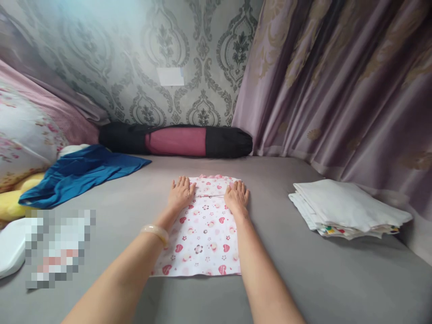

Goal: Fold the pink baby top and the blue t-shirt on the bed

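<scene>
Printed cloth: white ground, red and pink hearts, small brownish flowers scattered all over; frill at far edge pink. Bracelet: cream, amber patch on one side. Sheet: plain grey. Long bag: black ends, dusky red middle. Wallpaper: pale grey, darker grey damask. Curtain: mauve, gold floral motifs. Folded stack: white, bits of red, yellow, green at lower edge. Crumpled cloth: solid blue. Pillow: white, pink flowers. Soft item below it: yellow. Wall panel: plain white

Got a white cloth here, dotted with red hearts and flowers! Lies flat on the grey sheet, showing a crosswise line near its pink-ruffled far end.
</scene>
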`<state>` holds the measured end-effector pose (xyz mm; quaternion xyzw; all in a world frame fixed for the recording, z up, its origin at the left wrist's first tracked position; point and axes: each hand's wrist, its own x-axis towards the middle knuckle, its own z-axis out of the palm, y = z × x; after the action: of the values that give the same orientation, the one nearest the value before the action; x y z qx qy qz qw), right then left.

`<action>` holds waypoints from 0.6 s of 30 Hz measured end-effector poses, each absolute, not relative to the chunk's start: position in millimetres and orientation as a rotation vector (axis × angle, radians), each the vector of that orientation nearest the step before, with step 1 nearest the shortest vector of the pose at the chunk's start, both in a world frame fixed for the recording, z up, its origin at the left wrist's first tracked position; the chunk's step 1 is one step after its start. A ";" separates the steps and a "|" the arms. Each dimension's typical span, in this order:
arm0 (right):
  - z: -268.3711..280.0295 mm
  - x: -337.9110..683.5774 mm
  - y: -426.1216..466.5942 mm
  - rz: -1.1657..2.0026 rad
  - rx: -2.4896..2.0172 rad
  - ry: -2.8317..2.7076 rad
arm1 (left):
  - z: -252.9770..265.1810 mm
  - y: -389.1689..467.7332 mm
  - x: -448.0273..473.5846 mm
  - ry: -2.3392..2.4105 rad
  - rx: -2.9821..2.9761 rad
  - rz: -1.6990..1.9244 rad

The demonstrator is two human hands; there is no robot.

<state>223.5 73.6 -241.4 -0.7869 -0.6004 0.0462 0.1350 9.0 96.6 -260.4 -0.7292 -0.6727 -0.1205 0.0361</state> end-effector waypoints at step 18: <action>-233.6 232.9 87.3 0.164 -1.986 -2.246 | -262.1 98.4 8.1 -1.727 -2.531 -0.416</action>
<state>232.9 87.3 -233.6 -0.6599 -0.7462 0.0546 0.0695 8.1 98.4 -262.1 -0.8183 -0.5583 -0.1344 0.0248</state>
